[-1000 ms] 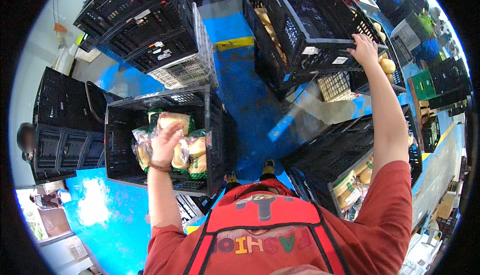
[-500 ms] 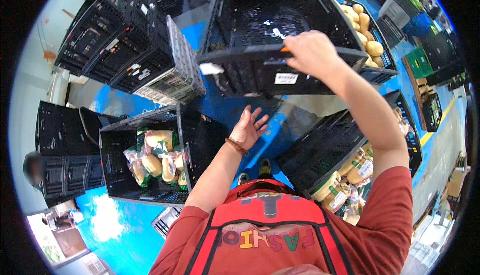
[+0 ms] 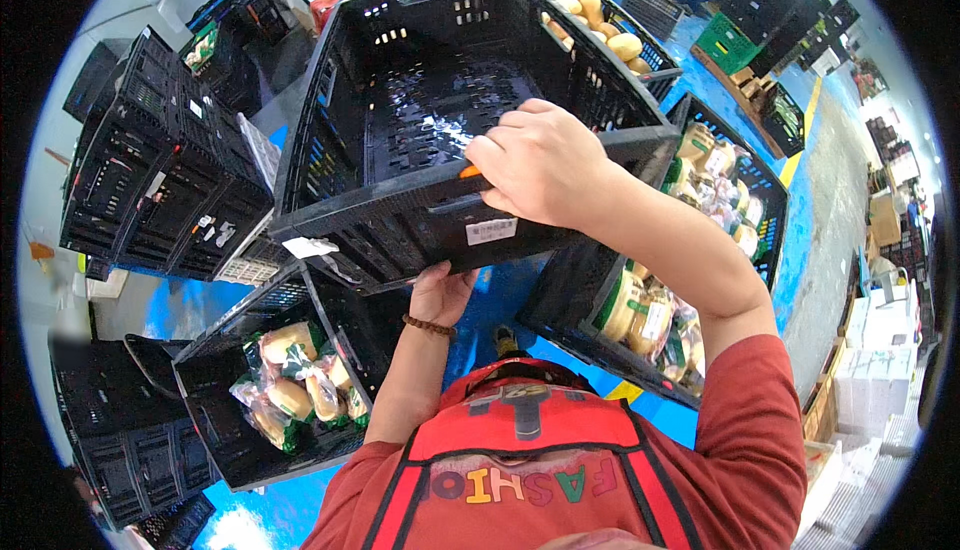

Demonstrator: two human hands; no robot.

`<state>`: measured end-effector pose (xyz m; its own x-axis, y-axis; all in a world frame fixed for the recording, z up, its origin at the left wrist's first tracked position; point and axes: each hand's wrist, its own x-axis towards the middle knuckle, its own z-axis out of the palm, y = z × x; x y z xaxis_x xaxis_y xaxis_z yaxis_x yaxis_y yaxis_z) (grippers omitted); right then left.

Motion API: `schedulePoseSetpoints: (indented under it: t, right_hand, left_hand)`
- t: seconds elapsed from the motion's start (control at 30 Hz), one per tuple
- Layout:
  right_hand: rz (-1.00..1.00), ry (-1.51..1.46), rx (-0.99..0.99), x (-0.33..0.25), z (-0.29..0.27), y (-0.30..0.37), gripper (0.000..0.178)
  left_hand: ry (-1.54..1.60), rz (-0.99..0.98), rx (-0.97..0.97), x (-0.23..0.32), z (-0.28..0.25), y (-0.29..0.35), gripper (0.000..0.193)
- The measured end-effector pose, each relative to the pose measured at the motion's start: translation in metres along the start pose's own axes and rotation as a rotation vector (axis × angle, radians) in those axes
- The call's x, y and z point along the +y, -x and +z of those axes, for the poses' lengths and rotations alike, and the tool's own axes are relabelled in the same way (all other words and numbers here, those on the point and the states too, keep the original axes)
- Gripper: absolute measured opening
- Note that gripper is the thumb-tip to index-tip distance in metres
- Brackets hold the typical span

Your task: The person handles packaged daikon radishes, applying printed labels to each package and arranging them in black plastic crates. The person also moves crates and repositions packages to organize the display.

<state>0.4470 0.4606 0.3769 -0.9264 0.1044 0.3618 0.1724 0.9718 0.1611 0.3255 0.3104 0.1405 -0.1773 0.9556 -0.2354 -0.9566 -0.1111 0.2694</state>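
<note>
My right grip [image 3: 540, 165] clasps the large black crate [image 3: 400, 235]; my left grip [image 3: 440, 295] is at its bottom edge.
In the head view, my right grip is clenched over the near rim beside an orange tab [image 3: 470, 171], on that rim as it was a second ago, but the large black crate has swung from the far right to the middle. My left grip, earlier over the bagged produce [image 3: 292, 398] in the left crate [image 3: 210, 420], then spread above the blue floor [image 3: 485, 315], now meets the crate's underside; its fingers are partly hidden, so I cannot tell how closed it is. Wrapped produce [image 3: 650, 320] lies in the right crate [image 3: 560, 300]; loose tan produce [image 3: 625, 47] sits at the far right.
</note>
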Motion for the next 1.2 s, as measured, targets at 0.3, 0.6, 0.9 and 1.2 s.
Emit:
schedulePoseSetpoints:
  t: [0.3,0.6,0.9,1.2]
  right_hand:
    - [0.167,0.312,0.132,-0.081,-0.126,0.052,0.012]
    - [0.526,0.483,-0.024,-0.13,-0.206,0.148,0.033]
    - [0.885,0.413,-0.046,-0.126,-0.19,0.267,0.027]
    - [0.733,0.342,-0.044,-0.127,-0.189,0.324,0.029]
  left_hand:
    - [-0.078,-0.165,-0.249,-0.012,0.083,0.056,0.049]
    - [-0.507,-0.628,-0.276,-0.088,0.103,0.064,0.023]
    - [-0.662,-0.898,-0.246,-0.15,0.115,0.067,0.02]
    - [-1.314,-0.165,-0.676,-0.157,0.149,0.167,0.028]
